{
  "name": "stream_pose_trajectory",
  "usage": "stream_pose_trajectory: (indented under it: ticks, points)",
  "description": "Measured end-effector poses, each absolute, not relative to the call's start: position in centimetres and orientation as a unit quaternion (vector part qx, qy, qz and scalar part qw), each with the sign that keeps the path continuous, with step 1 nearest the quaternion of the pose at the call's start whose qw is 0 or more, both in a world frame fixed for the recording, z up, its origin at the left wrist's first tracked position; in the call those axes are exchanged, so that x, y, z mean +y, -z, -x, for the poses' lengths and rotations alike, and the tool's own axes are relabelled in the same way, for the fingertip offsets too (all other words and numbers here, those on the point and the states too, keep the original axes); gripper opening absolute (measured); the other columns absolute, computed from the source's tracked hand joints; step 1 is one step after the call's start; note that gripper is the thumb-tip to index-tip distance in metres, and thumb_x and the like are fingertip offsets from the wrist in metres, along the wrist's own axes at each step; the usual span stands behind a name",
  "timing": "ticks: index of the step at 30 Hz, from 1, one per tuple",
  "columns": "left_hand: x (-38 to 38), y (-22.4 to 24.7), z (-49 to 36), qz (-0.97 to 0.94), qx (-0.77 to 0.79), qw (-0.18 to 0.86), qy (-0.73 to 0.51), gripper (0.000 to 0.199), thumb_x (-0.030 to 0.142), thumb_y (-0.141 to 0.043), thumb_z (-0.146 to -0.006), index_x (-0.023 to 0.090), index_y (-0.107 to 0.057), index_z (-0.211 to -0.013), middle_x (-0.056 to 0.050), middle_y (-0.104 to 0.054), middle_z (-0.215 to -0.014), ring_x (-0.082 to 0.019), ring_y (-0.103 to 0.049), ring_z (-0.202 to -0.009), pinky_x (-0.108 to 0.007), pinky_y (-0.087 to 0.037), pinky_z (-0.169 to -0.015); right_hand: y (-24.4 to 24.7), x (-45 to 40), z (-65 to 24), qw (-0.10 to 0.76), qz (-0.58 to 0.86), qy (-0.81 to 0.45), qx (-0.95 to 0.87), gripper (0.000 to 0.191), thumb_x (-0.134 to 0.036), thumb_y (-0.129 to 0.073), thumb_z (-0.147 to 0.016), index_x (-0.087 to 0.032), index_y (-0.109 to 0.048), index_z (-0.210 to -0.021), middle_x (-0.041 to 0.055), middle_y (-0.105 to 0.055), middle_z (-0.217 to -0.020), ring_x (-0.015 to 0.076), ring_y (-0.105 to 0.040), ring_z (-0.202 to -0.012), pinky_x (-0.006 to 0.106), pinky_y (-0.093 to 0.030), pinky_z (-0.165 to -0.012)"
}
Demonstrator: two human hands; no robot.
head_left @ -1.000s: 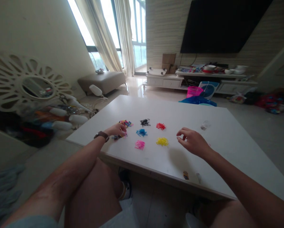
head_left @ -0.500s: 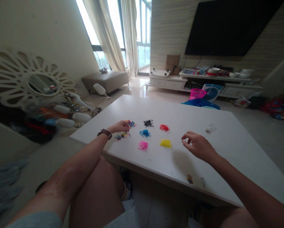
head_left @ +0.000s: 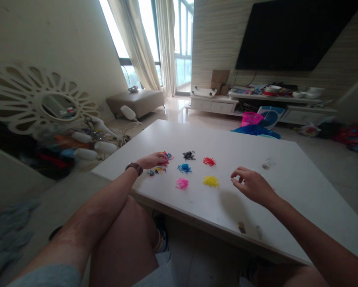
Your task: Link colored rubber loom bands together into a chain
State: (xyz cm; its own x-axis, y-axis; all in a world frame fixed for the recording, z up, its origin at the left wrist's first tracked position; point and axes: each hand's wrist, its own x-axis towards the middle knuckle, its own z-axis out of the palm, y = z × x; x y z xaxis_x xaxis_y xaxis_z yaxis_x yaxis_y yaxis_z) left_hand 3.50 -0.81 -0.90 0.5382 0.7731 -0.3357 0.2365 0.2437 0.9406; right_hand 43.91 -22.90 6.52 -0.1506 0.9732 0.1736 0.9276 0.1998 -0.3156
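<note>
My left hand (head_left: 154, 160), with a dark watch on the wrist, reaches over a mixed-colour pile (head_left: 168, 156) of tiny strips that look like rubber bands. Its fingers are pressed together at the pile's edge, and what they pinch is too small to make out. A smaller mixed group (head_left: 156, 171) lies just below it. To the right are single-colour piles: black (head_left: 189, 155), blue (head_left: 184, 168), red (head_left: 209, 161), pink (head_left: 182, 183) and yellow (head_left: 211, 181). Right of the yellow pile, my right hand (head_left: 252, 184) hovers with fingers loosely bent, thumb apart, nothing visible in it.
All of this lies on a white table (head_left: 197, 137). A small clear container (head_left: 269, 163) stands at the right; a small yellow-brown figure piece (head_left: 241, 227) and a clear item (head_left: 258, 231) lie near the front edge. Beyond the table is a pink basket (head_left: 252, 118).
My left hand has shifted slightly at the mixed pile, its fingers now straighter and closer together. My right hand stays in place. The whole view has drifted a little.
</note>
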Motion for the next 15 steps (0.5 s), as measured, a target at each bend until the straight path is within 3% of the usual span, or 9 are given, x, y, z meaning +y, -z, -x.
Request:
stream_pose_trajectory:
  ticks: [4, 10, 15]
  points:
    - [-0.9, 0.7, -3.6, -0.556, 0.428, 0.681, -0.21, 0.036, 0.024, -0.085, -0.064, 0.012, -0.067, -0.093, -0.009, -0.07, -0.093, -0.017, -0.069, -0.087, -0.032, -0.054, -0.087, -6.5, -22.9, -43.9, 0.165, 0.627, -0.07, -0.758, 0.016, -0.028, -0.053, -0.088, -0.022, -0.067, -0.084, 0.0022, -0.067, -0.09, 0.0133, -0.063, -0.065, 0.027, -0.044, -0.064]
    - [-0.1, 1.5, -3.0, -0.658, 0.485, 0.539, -0.203, 0.033, 0.022, -0.085, -0.054, 0.012, -0.068, -0.08, -0.004, -0.069, -0.075, -0.016, -0.064, -0.071, -0.03, -0.053, -0.071, -6.5, -22.9, -43.9, 0.157, 0.627, -0.074, -0.76, 0.016, -0.028, -0.053, -0.088, -0.021, -0.067, -0.085, 0.0023, -0.067, -0.091, 0.0134, -0.063, -0.066, 0.027, -0.043, -0.064]
    - [0.3, 1.3, -2.6, -0.7, 0.497, 0.472, -0.201, 0.033, 0.022, -0.084, -0.048, 0.014, -0.07, -0.075, -0.003, -0.07, -0.074, -0.017, -0.063, -0.07, -0.027, -0.051, -0.065, -6.5, -22.9, -44.0, 0.153, 0.626, -0.075, -0.761, 0.016, -0.03, -0.053, -0.088, -0.021, -0.067, -0.085, 0.0028, -0.067, -0.092, 0.0135, -0.063, -0.066, 0.027, -0.043, -0.063]
